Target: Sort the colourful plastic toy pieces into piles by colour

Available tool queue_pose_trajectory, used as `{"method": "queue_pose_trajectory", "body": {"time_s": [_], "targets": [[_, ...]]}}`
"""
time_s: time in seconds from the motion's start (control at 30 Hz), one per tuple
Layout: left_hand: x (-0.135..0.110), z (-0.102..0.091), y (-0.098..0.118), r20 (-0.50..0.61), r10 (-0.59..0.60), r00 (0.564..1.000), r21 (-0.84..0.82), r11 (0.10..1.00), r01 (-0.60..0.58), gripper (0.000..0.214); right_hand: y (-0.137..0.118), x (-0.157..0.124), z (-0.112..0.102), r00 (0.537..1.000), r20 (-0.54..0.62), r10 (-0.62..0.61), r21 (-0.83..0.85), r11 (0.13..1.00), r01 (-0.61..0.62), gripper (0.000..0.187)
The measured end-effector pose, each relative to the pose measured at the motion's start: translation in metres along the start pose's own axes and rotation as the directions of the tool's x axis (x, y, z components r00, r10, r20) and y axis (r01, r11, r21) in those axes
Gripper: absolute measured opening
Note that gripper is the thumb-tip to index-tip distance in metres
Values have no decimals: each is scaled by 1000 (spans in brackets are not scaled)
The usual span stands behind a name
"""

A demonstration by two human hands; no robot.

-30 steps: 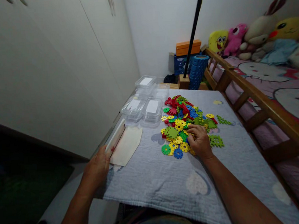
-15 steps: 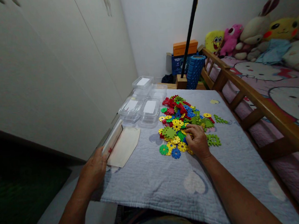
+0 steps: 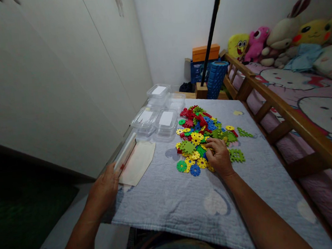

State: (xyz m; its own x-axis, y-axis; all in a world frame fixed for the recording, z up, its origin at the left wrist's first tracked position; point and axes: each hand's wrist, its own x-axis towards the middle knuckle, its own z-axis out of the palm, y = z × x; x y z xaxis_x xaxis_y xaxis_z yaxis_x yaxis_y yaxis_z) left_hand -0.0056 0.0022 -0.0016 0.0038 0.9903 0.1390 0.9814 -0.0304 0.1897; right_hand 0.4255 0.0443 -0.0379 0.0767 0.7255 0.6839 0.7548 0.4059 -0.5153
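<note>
A heap of flat plastic snowflake pieces [image 3: 203, 131] in red, yellow, green and blue lies on a light blue quilted cloth [image 3: 178, 195]. My right hand [image 3: 219, 156] rests on the near edge of the heap, fingers curled and pinching among the yellow and green pieces. My left hand [image 3: 106, 188] grips the near end of a long flat box [image 3: 125, 155] at the cloth's left edge. A pale open flap [image 3: 137, 162] lies beside the box.
Several clear lidded plastic tubs [image 3: 159, 115] stand behind the box. A wooden bed rail [image 3: 283, 110] runs along the right, with plush toys [image 3: 280, 37] on the bed. A black pole [image 3: 211, 31], orange boxes [image 3: 204, 52] and a blue roller [image 3: 216, 79] stand at the back. White cupboard doors [image 3: 62, 71] line the left.
The view shifted slightly. My right hand's fingers worked a little among the pieces at the heap's near edge. My left hand kept its hold on the box.
</note>
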Motion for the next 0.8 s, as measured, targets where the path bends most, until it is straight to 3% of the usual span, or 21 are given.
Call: {"method": "queue_pose_trajectory", "body": {"time_s": [0.23, 0.57, 0.8], "targets": [[1, -4, 5, 38, -65, 997, -1, 998, 65, 46, 0, 0, 0, 1000, 12, 15, 12, 1000, -15, 15], [0, 0, 1, 38, 6, 999, 11, 1000, -7, 46, -1, 0, 2, 999, 24, 36, 23, 999, -37, 16], [0, -6, 6, 68, -81, 994, 20, 997, 79, 46, -2, 0, 2, 1000, 22, 20, 13, 1000, -20, 15]]}}
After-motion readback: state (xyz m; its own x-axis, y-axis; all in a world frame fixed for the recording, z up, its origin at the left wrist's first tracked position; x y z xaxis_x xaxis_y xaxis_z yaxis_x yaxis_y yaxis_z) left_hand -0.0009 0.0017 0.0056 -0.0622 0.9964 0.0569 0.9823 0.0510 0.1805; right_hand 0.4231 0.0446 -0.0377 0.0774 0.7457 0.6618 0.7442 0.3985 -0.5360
